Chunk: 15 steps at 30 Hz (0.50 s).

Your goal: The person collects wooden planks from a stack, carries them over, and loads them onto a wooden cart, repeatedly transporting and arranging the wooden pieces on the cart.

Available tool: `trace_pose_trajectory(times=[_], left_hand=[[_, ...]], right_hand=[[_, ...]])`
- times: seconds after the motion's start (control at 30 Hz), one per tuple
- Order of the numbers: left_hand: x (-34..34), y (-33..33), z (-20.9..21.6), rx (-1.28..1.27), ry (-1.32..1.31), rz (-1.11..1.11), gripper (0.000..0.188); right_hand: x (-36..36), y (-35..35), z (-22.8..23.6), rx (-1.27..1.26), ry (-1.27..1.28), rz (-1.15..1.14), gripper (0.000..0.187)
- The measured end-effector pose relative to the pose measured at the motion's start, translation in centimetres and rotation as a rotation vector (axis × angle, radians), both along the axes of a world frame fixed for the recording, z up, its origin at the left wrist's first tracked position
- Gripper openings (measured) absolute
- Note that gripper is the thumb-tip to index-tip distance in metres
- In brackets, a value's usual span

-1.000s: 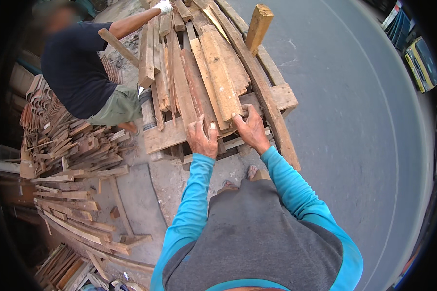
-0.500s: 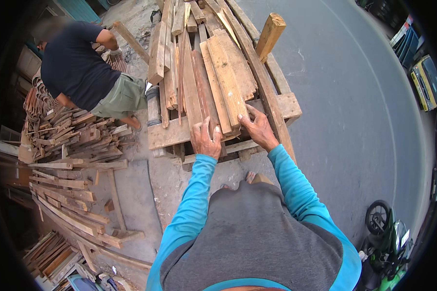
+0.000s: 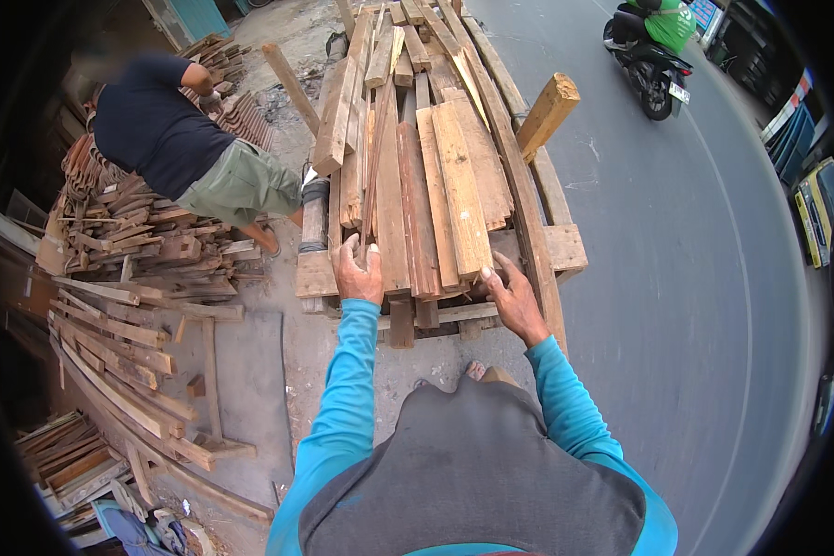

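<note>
Both hands have slid a little nearer the body along the stacked planks [image 3: 435, 176] since the earlier frame, and a motorbike [image 3: 653, 56] has come into view on the road, far ahead and to the right of the hands. Largest in view is the grey road [image 3: 713, 306], running along the right of the right hand. Next comes the wooden cart [image 3: 565, 248], directly in front of both hands, loaded lengthwise with planks. Left of the left hand lie heaps of scrap wood [image 3: 130, 241], where another person [image 3: 171, 148] bends over. The left hand [image 3: 360, 273] grips the near end of a thin upright slat [image 3: 372, 176], fingers curled around it. The right hand [image 3: 511, 298] rests on the near end of a broad pale plank [image 3: 461, 185], fingers spread, not clenched. The load looks loosely piled, so pulling one piece could likely shift its neighbours onto the fingers, and rough ends could give splinters. Passing traffic close by is another hazard.
</note>
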<state>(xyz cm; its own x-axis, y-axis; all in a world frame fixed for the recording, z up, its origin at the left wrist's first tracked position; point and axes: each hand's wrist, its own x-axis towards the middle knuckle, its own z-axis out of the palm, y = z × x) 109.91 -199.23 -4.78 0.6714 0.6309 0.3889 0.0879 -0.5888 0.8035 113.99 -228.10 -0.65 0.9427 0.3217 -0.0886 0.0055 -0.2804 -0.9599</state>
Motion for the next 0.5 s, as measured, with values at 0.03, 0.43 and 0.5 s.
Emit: trace_pose_trajectory(times=[0.03, 0.43, 0.5], left_hand=[[0.6, 1.7, -1.3, 0.062, 0.046, 0.048, 0.045], [8.0, 5.4, -2.9, 0.091, 0.432, -0.038, 0.044], [8.6, 5.4, -2.2, 0.061, 0.460, -0.036, 0.042]], right_hand=[[-0.2, -0.1, 0.1, -0.009, -0.022, 0.001, 0.077], [-2.4, -10.1, 1.7, -0.534, -0.531, -0.269, 0.054], [-2.9, -11.1, 0.7, -0.545, -0.440, -0.277, 0.053]])
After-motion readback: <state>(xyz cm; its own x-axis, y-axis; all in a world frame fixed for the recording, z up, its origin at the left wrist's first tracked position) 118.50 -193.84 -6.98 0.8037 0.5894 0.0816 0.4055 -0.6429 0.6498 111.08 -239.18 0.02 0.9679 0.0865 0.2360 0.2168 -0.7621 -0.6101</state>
